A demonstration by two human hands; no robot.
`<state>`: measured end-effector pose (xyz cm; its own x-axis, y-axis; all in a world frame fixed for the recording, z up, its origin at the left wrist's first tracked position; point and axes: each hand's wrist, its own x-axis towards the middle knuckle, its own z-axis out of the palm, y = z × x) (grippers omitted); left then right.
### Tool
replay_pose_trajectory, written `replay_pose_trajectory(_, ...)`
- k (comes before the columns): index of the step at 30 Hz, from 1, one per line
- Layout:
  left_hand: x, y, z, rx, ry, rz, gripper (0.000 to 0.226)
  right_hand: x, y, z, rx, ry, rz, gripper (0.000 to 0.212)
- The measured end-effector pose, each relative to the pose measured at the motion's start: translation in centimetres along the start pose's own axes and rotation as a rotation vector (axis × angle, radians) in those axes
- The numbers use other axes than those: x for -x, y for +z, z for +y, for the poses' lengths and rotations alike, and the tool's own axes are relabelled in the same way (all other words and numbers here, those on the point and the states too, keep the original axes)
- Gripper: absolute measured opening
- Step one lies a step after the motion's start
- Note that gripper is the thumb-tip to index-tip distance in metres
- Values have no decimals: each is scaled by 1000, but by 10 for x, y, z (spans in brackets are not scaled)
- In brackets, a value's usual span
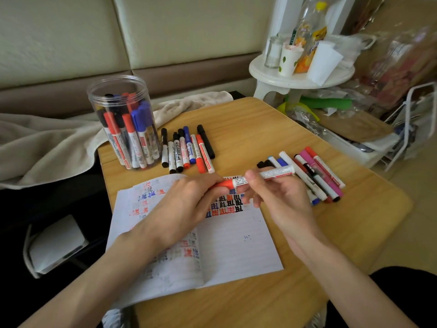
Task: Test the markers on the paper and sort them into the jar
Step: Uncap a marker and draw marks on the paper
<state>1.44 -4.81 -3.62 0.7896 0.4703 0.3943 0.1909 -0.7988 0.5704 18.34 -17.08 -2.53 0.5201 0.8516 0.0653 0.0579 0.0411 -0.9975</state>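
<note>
We look down at the paper [236, 245], an open lined notebook on a wooden table [272, 129], and much of it is covered. Our left hand [186, 200] lies across its upper middle and hides part of the rows of red, blue and black test marks. The marks on the left-hand page are faint and too blurred to read. The left forearm crosses the paper's lower left, and both forearms are cut off at the bottom of the view.

Just above the paper's top edge, both hands hold one marker [238, 181], lying roughly level. It has a white barrel with small print (unreadable here) and a red end. The left hand's fingers are curled round that red end. It seems to be the cap, though the fingers hide whether it is seated or partly drawn off. The right hand [279, 197] pinches the white barrel between thumb and forefinger, with its other fingers loosely bent beneath. The marker's tip is out of sight.

Behind the paper's top left corner stands the clear plastic jar [118, 86], open at the top, with red, blue and black markers upright inside. Directly behind the paper, a row of loose markers [189, 147] lies side by side on the table. Beside the paper's top right corner, partly hidden by the right hand, lies a heap of more markers [316, 176], some of them pink. Farther behind and to the right of the paper, a white stool [272, 78] carries blurred cups and bottles.
</note>
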Motion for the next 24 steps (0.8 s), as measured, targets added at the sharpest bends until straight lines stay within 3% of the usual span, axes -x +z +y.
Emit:
replay_pose_trajectory(9, -4, -7, -2, 205, -104, -153, 26, 1, -12, -1, 82, -212, -78, 18)
replay_pose_trajectory(11, -2, -15, -12, 233, -123, -133, 29, -2, -28, -8, 44, -237, -11, 13)
replay_pose_trajectory(17, 4, -25, -16, 241, -200, -132, 20, -10, -59, -12, -11, -129, 221, 19)
replay_pose_trajectory(24, 9, -5, -16, 28, -185, -108, 35, -2, -22, 15, -32, -2, 235, 26)
